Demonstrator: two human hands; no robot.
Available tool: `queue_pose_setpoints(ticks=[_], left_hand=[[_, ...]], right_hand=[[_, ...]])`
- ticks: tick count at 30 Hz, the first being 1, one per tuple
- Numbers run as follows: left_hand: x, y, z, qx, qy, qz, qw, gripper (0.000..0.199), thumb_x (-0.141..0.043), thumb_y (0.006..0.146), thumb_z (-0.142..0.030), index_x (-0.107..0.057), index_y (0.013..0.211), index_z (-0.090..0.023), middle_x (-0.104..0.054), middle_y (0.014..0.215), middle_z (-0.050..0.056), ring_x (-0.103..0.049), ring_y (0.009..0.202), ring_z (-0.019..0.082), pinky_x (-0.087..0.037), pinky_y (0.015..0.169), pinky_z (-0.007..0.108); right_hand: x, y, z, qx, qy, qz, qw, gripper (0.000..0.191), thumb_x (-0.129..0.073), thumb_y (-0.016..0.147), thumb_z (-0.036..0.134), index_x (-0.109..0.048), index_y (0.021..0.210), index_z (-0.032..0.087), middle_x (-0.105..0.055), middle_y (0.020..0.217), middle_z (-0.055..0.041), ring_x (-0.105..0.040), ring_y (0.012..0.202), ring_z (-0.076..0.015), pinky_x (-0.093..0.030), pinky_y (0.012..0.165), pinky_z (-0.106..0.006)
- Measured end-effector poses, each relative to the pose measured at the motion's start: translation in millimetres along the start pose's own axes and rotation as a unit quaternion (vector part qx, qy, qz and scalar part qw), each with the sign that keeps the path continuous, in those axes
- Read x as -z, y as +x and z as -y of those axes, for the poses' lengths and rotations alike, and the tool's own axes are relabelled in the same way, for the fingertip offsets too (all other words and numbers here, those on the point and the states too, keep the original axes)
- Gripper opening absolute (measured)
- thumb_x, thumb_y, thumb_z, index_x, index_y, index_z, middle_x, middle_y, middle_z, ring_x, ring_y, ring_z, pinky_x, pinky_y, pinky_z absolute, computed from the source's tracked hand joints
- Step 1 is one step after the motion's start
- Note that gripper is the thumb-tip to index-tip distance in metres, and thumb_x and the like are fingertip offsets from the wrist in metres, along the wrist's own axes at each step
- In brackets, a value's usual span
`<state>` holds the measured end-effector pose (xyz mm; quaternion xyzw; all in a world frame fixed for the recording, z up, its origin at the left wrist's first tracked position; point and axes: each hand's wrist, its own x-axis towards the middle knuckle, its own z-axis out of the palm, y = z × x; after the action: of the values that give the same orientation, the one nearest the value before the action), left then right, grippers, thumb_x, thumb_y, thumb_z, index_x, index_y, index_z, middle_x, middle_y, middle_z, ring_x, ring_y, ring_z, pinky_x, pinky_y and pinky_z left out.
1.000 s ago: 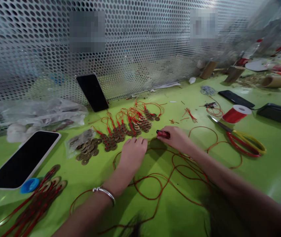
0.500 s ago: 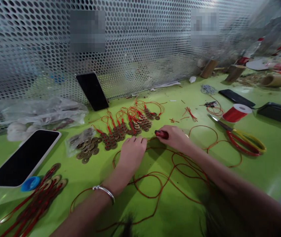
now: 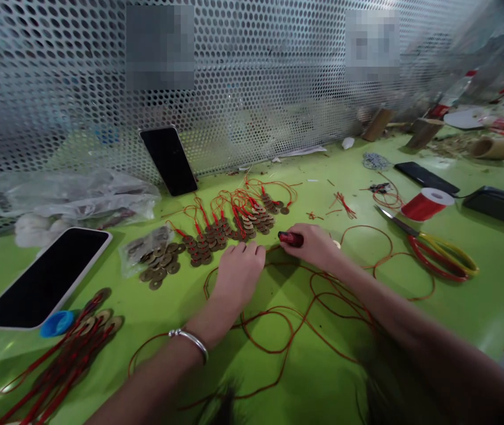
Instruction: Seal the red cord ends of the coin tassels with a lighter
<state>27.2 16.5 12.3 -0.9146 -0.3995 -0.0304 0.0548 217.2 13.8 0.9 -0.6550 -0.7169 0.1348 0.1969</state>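
Observation:
My left hand (image 3: 240, 268) is closed with its back to me, pinching red cord (image 3: 278, 348). A short stretch of the cord runs from its fingertips toward the other hand; the fingertips themselves are hidden. Just to the right, my right hand (image 3: 311, 245) is wrapped round a small dark red lighter (image 3: 291, 238), its dark end pointing left. Loose loops of the cord lie on the table below and around both hands. Beyond my left hand are strings of bronze coins (image 3: 220, 230) tied with red cord.
Loose coins (image 3: 159, 268) spill from a plastic bag at left, near a phone (image 3: 45, 277), a blue cap (image 3: 57, 323) and more corded coins (image 3: 78, 348). Another phone (image 3: 169, 160) leans on the perforated panel. At right lie scissors (image 3: 438, 257) and a red cord spool (image 3: 426, 205).
The view has shifted slightly, moving the whole scene a little to the right. Both hands keep nearly the same pose and hold.

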Motion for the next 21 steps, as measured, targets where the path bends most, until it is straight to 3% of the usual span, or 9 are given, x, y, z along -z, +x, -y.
queue_pose_setpoints(ticks=[15, 21], left_hand=[[-0.7, -0.5, -1.5, 0.009, -0.002, -0.015, 1.0, 0.013, -0.048, 0.085, -0.011, -0.06, 0.082, -0.014, -0.062, 0.078, 0.006, -0.06, 0.076, 0.024, -0.041, 0.061, 0.034], [0.6, -1.2, -0.8, 0.01, -0.004, -0.016, 1.0, 0.012, -0.049, 0.085, -0.012, -0.06, 0.083, -0.014, -0.063, 0.078, 0.006, -0.06, 0.075, 0.023, -0.041, 0.061, 0.034]], right_hand=[[-0.6, -0.5, -2.8, 0.012, 0.01, 0.004, 1.0, 0.027, -0.055, 0.074, 0.036, -0.046, 0.058, 0.018, -0.049, 0.056, 0.0018, -0.036, 0.049, -0.0089, -0.023, 0.049, -0.023], [-0.1, -0.8, -2.2, 0.016, 0.015, 0.007, 1.0, 0.019, -0.057, 0.073, 0.034, -0.053, 0.064, 0.018, -0.053, 0.061, 0.0013, -0.042, 0.053, -0.0099, -0.026, 0.051, -0.022]])
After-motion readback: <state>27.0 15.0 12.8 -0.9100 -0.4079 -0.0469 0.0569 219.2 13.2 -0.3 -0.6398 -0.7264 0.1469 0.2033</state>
